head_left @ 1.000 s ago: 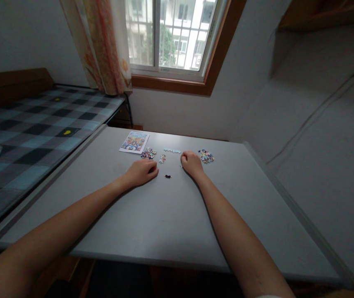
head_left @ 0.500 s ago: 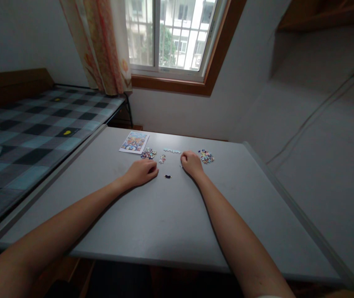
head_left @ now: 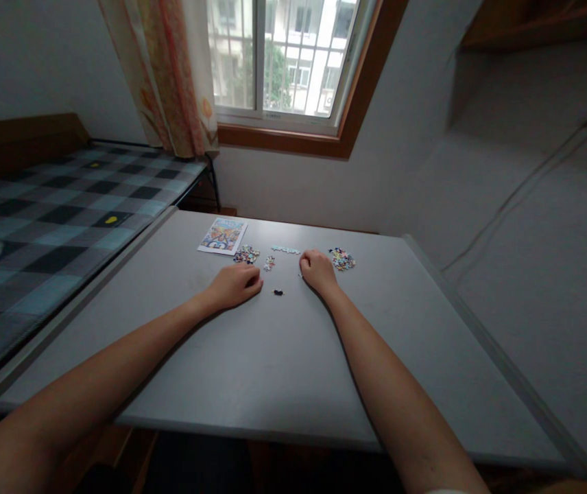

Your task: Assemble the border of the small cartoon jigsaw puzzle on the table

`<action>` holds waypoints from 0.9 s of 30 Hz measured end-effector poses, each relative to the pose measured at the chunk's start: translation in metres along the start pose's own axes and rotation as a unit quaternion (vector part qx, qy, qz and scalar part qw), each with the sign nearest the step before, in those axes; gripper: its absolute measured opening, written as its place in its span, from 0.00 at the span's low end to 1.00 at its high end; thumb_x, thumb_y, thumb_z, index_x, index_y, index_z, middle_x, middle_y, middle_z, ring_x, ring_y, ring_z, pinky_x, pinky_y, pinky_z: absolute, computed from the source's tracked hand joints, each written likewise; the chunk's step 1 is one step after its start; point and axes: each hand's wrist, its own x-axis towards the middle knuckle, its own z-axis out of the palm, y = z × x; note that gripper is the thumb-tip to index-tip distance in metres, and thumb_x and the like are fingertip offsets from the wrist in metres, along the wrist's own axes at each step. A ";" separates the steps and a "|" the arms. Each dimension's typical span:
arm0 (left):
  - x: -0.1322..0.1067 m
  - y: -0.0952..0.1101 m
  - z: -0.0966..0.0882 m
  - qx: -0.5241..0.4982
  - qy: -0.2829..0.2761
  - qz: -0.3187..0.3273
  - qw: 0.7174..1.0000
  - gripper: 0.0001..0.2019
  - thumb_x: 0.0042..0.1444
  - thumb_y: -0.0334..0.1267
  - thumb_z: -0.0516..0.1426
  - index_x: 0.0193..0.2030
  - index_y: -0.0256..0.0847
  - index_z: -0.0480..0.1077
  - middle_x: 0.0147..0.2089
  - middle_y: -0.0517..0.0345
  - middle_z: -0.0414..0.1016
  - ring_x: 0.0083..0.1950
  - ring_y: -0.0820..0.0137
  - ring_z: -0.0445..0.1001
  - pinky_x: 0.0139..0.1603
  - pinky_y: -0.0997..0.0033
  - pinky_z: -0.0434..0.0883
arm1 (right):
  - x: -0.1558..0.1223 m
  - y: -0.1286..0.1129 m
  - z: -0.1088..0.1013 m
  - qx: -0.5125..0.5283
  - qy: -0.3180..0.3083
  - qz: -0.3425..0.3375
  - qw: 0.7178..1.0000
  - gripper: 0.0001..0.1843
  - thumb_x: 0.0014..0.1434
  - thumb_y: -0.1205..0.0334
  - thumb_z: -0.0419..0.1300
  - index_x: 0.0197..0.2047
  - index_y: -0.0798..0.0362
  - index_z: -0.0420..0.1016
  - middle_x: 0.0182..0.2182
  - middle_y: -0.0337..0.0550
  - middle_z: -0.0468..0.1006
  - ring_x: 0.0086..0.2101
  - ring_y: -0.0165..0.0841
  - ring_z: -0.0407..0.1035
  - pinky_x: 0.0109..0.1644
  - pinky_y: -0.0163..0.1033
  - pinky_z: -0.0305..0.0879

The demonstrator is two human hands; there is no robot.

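Observation:
My left hand (head_left: 236, 284) rests on the white table (head_left: 252, 370), fingers curled into a loose fist with nothing visible in it. Opposite it, my right hand (head_left: 317, 269) also lies curled on the tabletop; no object shows in its fingers. A tiny puzzle piece (head_left: 300, 276) lies just beside its edge. Between the hands sit a small joined dark puzzle section (head_left: 278, 293) and a little multicoloured group of pieces (head_left: 269, 263). Farther back lies a joined pale blue strip of puzzle pieces (head_left: 286, 250). Piles of loose pieces flank these, one at left (head_left: 247, 254), one at right (head_left: 342, 259).
A printed picture sheet (head_left: 222, 236) lies at the table's back left. A bed with a checked cover (head_left: 82, 199) stands along the left side. Behind the table are a window (head_left: 283, 62) and a curtain (head_left: 170, 75). A cable (head_left: 520, 185) hangs on the right wall.

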 end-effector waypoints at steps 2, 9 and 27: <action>0.000 0.000 0.000 0.000 0.001 0.002 1.000 0.13 0.62 0.43 0.50 0.28 0.41 0.65 0.31 0.56 0.71 0.33 0.68 0.68 0.34 0.70 0.60 | 0.000 0.000 0.000 0.000 0.000 0.000 1.000 0.15 0.62 0.67 0.48 0.37 0.55 0.77 0.38 0.48 0.78 0.38 0.35 0.69 0.43 0.36 0.57; 0.000 -0.001 0.000 0.004 0.001 0.002 1.000 0.13 0.62 0.43 0.50 0.28 0.41 0.65 0.31 0.56 0.71 0.33 0.68 0.68 0.33 0.70 0.59 | 0.001 0.002 0.002 0.003 0.004 -0.004 1.000 0.15 0.61 0.67 0.48 0.36 0.54 0.77 0.37 0.48 0.78 0.38 0.35 0.69 0.42 0.37 0.56; 0.000 0.000 0.000 0.004 0.006 0.006 1.000 0.13 0.62 0.43 0.50 0.28 0.41 0.65 0.31 0.56 0.71 0.32 0.69 0.67 0.33 0.70 0.58 | 0.001 0.004 0.004 0.002 0.010 -0.007 1.000 0.15 0.61 0.67 0.48 0.36 0.54 0.77 0.38 0.48 0.78 0.39 0.35 0.69 0.43 0.36 0.57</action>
